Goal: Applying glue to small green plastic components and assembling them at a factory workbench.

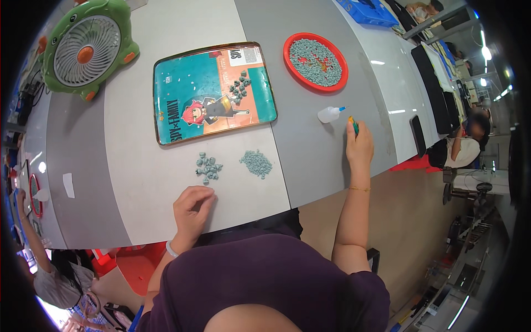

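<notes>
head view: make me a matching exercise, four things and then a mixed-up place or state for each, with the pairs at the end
Column one
1. The person's bare right hand
2. The person's bare left hand
3. Small white plastic bottle with a blue tip
4. Round red plastic tray

Column two
A. Spread with many small grey-green pieces
B. Fingertips close to a loose cluster of chunky grey-green lumps
C. On the smooth grey table section, just left of the right hand
D. Holding a small green-and-yellow object

Pairs: 1-D, 2-B, 3-C, 4-A
</notes>
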Action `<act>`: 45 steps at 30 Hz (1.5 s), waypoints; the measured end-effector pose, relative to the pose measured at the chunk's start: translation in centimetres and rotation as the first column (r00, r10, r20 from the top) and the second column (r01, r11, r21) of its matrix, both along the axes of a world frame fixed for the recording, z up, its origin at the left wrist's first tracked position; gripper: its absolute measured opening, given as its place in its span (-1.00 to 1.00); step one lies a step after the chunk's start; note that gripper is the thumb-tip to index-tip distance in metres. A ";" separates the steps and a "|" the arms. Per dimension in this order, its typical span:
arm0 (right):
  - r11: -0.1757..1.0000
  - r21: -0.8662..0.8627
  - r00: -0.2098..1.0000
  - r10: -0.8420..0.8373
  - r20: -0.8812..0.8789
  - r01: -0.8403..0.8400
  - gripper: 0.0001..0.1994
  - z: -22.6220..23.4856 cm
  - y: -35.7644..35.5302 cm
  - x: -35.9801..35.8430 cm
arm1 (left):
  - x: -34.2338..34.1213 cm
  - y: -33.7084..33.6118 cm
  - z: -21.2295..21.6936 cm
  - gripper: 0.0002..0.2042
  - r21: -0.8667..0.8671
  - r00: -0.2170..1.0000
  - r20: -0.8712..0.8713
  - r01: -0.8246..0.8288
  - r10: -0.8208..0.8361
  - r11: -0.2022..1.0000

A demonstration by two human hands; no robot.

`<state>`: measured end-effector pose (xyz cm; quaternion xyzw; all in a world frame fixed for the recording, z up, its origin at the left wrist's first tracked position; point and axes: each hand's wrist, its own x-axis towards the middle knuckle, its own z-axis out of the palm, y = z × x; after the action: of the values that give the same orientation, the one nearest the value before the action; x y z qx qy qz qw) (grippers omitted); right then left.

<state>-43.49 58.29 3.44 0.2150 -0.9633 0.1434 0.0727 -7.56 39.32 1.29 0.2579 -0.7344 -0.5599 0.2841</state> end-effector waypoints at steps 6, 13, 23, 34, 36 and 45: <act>0.983 0.181 0.926 0.051 -0.373 0.019 -0.67 -1.2 0.3 1.9 | -0.2 -0.6 0.4 -0.83 0.046 0.999 -0.028 0.040 -0.039 0.998; 0.763 -0.615 0.970 0.242 -0.016 -0.201 -0.55 -3.2 -4.0 3.2 | 0.2 0.0 0.4 -0.79 0.109 0.982 -0.169 -0.066 0.084 0.992; 0.696 -0.686 0.925 0.369 0.089 -0.212 -0.68 -3.4 -5.6 2.8 | 1.1 0.8 0.8 -0.82 0.196 0.988 -0.144 -0.022 0.051 0.980; 0.503 -0.837 0.474 0.803 0.361 -0.216 -0.69 1.7 -8.8 9.8 | -0.8 -4.1 6.1 -0.82 0.481 0.989 -0.139 0.104 -0.042 0.870; 0.496 -0.840 0.403 0.830 0.385 -0.218 -0.69 2.7 -10.3 11.1 | -2.4 -5.5 6.5 -0.82 0.475 0.988 -0.152 0.089 -0.018 0.875; 0.525 -0.819 0.107 0.850 0.515 -0.231 -0.67 3.1 -13.9 13.8 | -3.6 -6.2 3.9 -0.80 0.487 0.986 -0.153 0.015 0.069 0.873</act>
<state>-29.64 44.41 6.57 0.4287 -0.5747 0.5196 -0.4648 -11.12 33.13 5.19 0.2839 -0.5400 -0.7420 0.2780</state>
